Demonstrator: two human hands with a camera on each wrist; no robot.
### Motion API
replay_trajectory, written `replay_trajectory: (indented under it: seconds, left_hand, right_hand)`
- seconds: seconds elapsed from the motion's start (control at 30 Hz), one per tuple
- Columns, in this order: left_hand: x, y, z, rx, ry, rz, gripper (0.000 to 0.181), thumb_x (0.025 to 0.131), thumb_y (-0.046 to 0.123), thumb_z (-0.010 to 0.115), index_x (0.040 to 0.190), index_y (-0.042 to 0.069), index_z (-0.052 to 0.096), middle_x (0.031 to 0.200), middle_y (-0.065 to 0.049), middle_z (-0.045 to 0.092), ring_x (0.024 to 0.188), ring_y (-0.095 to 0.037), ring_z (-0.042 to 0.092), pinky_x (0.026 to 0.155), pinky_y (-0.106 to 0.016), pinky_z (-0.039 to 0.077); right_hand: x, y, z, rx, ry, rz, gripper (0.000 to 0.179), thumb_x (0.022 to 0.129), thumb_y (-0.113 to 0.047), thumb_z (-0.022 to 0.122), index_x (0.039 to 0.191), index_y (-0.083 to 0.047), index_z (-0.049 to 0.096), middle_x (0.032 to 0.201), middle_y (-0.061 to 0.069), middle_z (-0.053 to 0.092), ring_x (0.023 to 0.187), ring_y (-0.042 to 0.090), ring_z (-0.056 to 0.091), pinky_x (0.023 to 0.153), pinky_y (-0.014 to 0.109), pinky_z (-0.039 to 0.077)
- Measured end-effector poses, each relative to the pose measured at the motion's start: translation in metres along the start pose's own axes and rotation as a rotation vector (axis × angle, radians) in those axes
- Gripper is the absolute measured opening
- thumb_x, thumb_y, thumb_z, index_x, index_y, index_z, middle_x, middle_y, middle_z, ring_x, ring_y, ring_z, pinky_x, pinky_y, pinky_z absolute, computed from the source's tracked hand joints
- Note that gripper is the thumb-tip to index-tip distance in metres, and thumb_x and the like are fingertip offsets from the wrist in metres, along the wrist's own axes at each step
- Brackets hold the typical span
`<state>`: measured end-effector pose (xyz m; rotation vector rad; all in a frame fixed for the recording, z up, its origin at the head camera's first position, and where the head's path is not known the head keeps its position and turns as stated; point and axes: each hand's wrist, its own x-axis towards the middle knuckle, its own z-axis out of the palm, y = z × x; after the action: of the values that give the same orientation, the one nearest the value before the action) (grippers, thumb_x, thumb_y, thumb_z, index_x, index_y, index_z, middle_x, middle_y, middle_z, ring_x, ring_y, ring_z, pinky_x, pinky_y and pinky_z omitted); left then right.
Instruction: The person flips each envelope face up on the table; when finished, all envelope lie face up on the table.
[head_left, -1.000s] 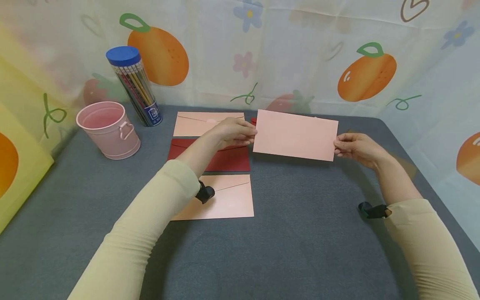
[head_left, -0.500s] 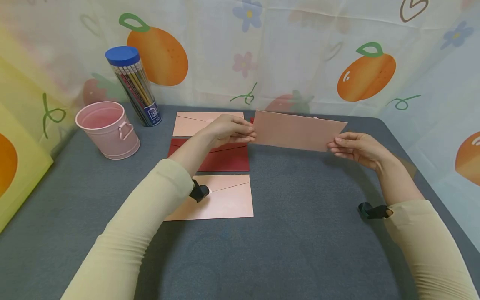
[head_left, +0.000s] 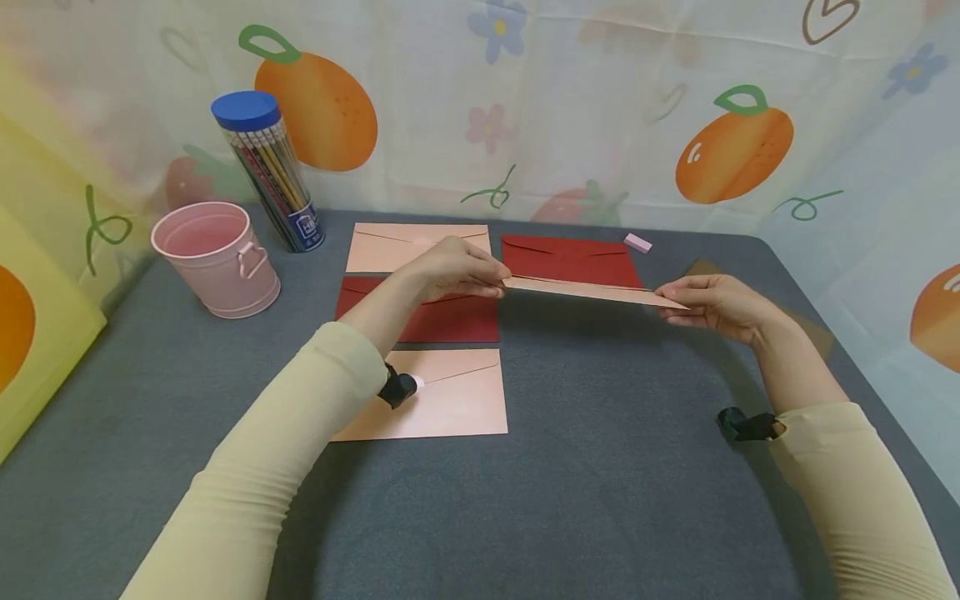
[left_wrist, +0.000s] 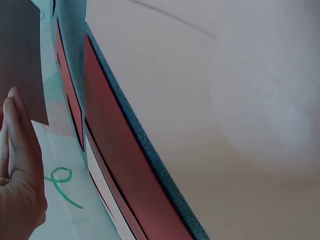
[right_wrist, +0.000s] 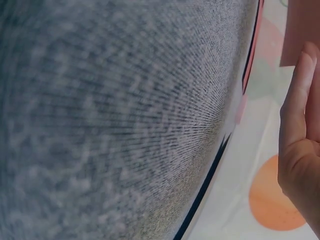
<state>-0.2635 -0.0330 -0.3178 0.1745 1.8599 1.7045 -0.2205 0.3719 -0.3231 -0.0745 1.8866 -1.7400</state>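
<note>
In the head view a pale pink envelope [head_left: 585,289] is held off the table, seen almost edge-on. My left hand [head_left: 463,271] pinches its left end; my right hand [head_left: 708,304] pinches the right end between thumb and fingers. Just behind it lies a red envelope [head_left: 570,260]. To the left, a column holds a peach envelope [head_left: 386,246] at the back, a red envelope [head_left: 457,321] in the middle and a larger pale pink envelope [head_left: 457,396] in front, partly under my left forearm. The left wrist view shows the held envelope [left_wrist: 22,60] above my fingers.
A small pink eraser-like block [head_left: 637,242] sits beside the back red envelope. Near my right wrist lies a flat brown piece [head_left: 813,333], partly hidden. At the back left stand a pink bucket [head_left: 213,262] and a blue-lidded tub of pencils [head_left: 273,175]. A patterned curtain [head_left: 420,108] borders the table.
The held envelope has tipped from showing its broad face to nearly flat, edge-on, and sits a little lower. The red envelope and small block behind it have come into view.
</note>
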Motion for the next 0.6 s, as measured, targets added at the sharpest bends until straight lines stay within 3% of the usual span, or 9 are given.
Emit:
replay_trajectory:
  seconds: [0.13,0.3,0.47,0.6]
  left_hand:
    - [0.001,-0.001,0.004,0.055,0.020,-0.002,0.020,0.091,0.000,0.066,0.109,-0.008,0.068,0.095,-0.008,0.069,0.071,-0.012,0.071,0.086,-0.033,0.061]
    - [0.003,-0.005,0.011,0.120,0.055,-0.034,0.007,0.089,-0.003,0.066,0.095,-0.006,0.064,0.076,-0.006,0.065,0.060,-0.010,0.068,0.066,-0.023,0.061]
    - [0.005,-0.009,0.019,0.169,0.097,-0.076,0.009,0.089,-0.003,0.066,0.096,-0.009,0.066,0.068,-0.006,0.064,0.055,-0.010,0.067,0.059,-0.022,0.059]
    - [0.007,-0.011,0.024,0.211,0.113,-0.087,0.011,0.088,-0.004,0.067,0.098,-0.009,0.066,0.068,-0.007,0.064,0.053,-0.011,0.067,0.057,-0.020,0.058]
  right_hand:
    - [0.002,0.002,0.000,-0.074,0.053,0.031,0.026,0.101,-0.003,0.052,0.101,-0.016,0.074,0.098,-0.004,0.076,0.089,0.009,0.074,0.081,0.024,0.061]
    - [0.006,0.003,0.002,-0.173,0.117,0.094,0.014,0.100,-0.007,0.056,0.111,-0.010,0.063,0.095,-0.008,0.072,0.085,0.005,0.072,0.081,0.022,0.060]
    - [0.010,0.003,0.005,-0.293,0.147,0.168,0.047,0.099,-0.015,0.059,0.138,0.001,0.036,0.092,-0.012,0.068,0.082,0.001,0.070,0.080,0.019,0.059]
    - [0.012,0.005,0.006,-0.352,0.154,0.186,0.063,0.098,-0.017,0.061,0.146,0.006,0.027,0.095,-0.012,0.065,0.084,-0.001,0.069,0.082,0.020,0.059]
